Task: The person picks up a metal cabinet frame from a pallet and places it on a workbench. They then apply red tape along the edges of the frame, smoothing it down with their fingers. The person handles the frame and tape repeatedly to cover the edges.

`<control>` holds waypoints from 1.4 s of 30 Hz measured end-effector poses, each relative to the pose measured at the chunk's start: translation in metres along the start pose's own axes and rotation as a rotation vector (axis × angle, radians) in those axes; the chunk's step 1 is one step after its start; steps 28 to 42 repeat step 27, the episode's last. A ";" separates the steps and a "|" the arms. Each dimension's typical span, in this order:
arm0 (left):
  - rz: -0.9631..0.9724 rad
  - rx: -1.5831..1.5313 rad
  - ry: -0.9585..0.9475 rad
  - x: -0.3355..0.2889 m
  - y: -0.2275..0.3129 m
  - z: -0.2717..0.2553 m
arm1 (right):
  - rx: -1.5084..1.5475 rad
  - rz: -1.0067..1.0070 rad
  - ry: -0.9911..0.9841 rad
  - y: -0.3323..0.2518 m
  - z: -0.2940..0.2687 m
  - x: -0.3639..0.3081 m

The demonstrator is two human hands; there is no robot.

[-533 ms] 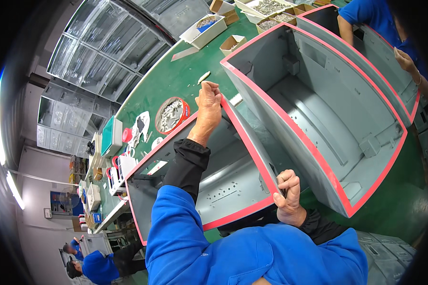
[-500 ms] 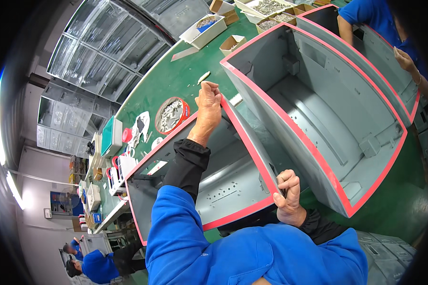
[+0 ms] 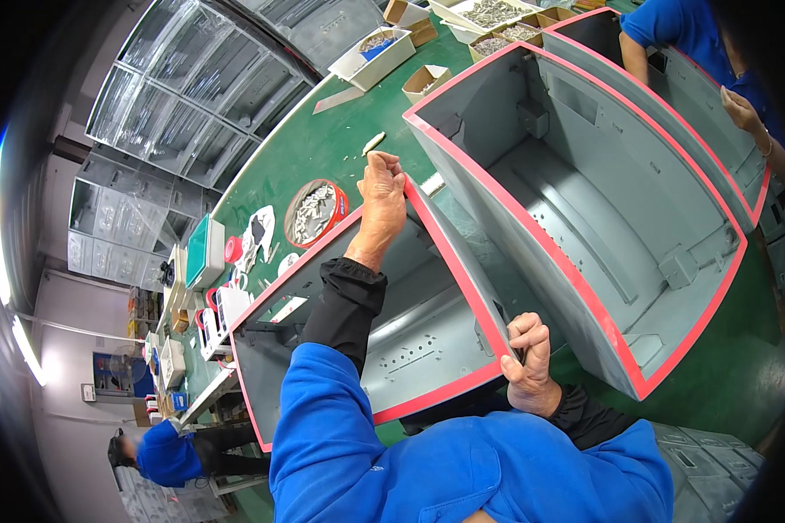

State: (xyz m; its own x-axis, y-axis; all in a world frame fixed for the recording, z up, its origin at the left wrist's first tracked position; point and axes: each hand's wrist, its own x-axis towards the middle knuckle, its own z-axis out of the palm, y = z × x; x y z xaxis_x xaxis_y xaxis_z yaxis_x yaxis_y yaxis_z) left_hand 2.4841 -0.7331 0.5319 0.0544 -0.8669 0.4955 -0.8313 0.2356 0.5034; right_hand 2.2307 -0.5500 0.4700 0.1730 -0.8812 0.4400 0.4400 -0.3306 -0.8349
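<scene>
In front of me a grey open box (image 3: pixel 445 253) with pink-red strip along its rim stands tilted on the bench. My left hand (image 3: pixel 381 202) is closed at its far corner, fingers bent over the rim; the fingertips are partly hidden. At the near right corner, the thumb and curled fingers of my right hand (image 3: pixel 532 364) are closed on the rim, with a small dark patch showing between them. Just beyond my left hand lies a small pale oval piece (image 3: pixel 374 142). A round red tub (image 3: pixel 340 206) of small white pieces stands left of that hand.
A larger grey box (image 3: pixel 576 301) with the same pink-red rim stands close on the right. Behind it a co-worker's hand (image 3: pixel 741 111) is at another box. White trays (image 3: pixel 391 63) of small parts line the green bench's (image 3: pixel 279 152) far side. Shelving with grey panels (image 3: pixel 192 96) stands beyond.
My hands and the box have hardly moved. In the background at lower left, a person in blue has shifted and become more upright.
</scene>
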 end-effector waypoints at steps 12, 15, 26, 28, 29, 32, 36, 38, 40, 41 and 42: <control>-0.027 0.119 -0.027 0.001 0.015 -0.004 | -0.014 -0.011 -0.001 -0.001 -0.001 0.001; -0.059 0.273 0.033 0.004 0.019 -0.008 | -0.016 -0.017 0.000 0.000 -0.001 0.001; 0.287 0.544 -0.176 -0.043 0.022 -0.045 | 0.032 0.017 0.008 -0.002 0.000 -0.001; 0.305 0.568 -0.294 -0.049 0.027 -0.046 | 0.024 0.023 0.014 -0.002 -0.001 -0.004; 0.305 0.568 -0.294 -0.049 0.027 -0.046 | 0.024 0.023 0.014 -0.002 -0.001 -0.004; 0.305 0.568 -0.294 -0.049 0.027 -0.046 | 0.024 0.023 0.014 -0.002 -0.001 -0.004; 0.305 0.568 -0.294 -0.049 0.027 -0.046 | 0.024 0.023 0.014 -0.002 -0.001 -0.004; 0.305 0.568 -0.294 -0.049 0.027 -0.046 | 0.024 0.023 0.014 -0.002 -0.001 -0.004; 0.305 0.568 -0.294 -0.049 0.027 -0.046 | 0.024 0.023 0.014 -0.002 -0.001 -0.004; 0.305 0.568 -0.294 -0.049 0.027 -0.046 | 0.024 0.023 0.014 -0.002 -0.001 -0.004; 0.305 0.568 -0.294 -0.049 0.027 -0.046 | 0.024 0.023 0.014 -0.002 -0.001 -0.004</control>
